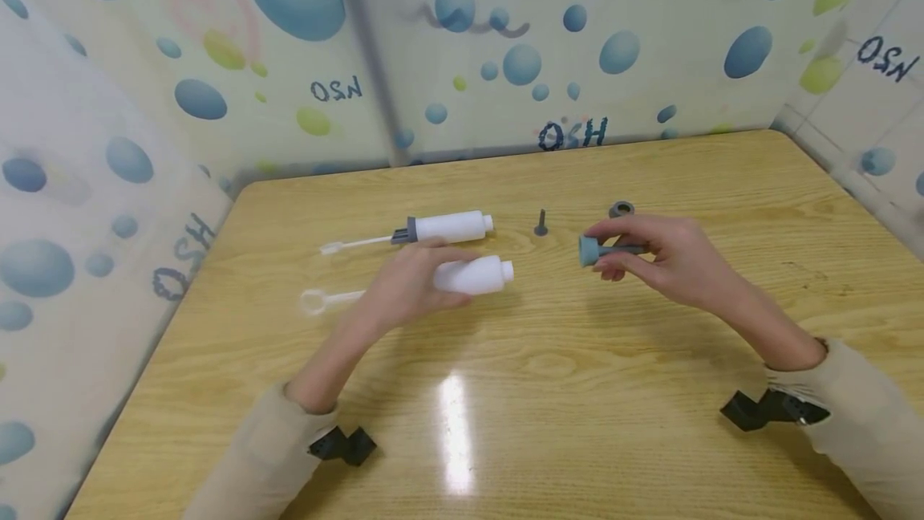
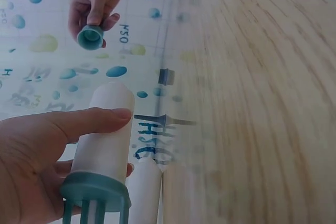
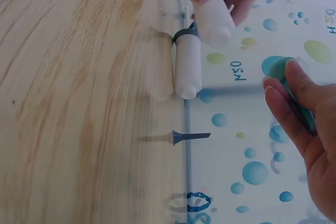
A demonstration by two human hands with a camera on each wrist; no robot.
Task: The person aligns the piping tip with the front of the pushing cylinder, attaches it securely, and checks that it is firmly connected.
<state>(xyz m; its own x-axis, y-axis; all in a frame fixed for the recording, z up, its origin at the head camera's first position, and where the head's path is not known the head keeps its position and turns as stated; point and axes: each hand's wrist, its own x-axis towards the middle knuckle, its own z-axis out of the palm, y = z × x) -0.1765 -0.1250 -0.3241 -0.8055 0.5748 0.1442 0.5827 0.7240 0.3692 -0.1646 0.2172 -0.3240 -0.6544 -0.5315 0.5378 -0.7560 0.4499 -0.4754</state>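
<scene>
My left hand (image 1: 404, 283) grips a white plastic syringe (image 1: 480, 275) around its barrel, the tip pointing right. Its teal collar (image 2: 97, 186) shows in the left wrist view, and a white plunger with a ring handle (image 1: 314, 290) sticks out to the left. In my right hand (image 1: 674, 259), thumb and fingers pinch a teal nozzle (image 1: 589, 251) by its narrow stem, the wide hollow end facing the syringe. A gap separates nozzle and syringe tip. Just beyond the left hand, a second white syringe (image 1: 451, 227) with a dark grey collar lies on the table.
On the wooden table (image 1: 577, 424), a dark grey nozzle (image 1: 541, 226) stands on its wide end between the hands. A dark grey ring-shaped part (image 1: 621, 209) lies behind the right hand. A wall (image 1: 491, 103) with painted bubbles borders the table's far edge.
</scene>
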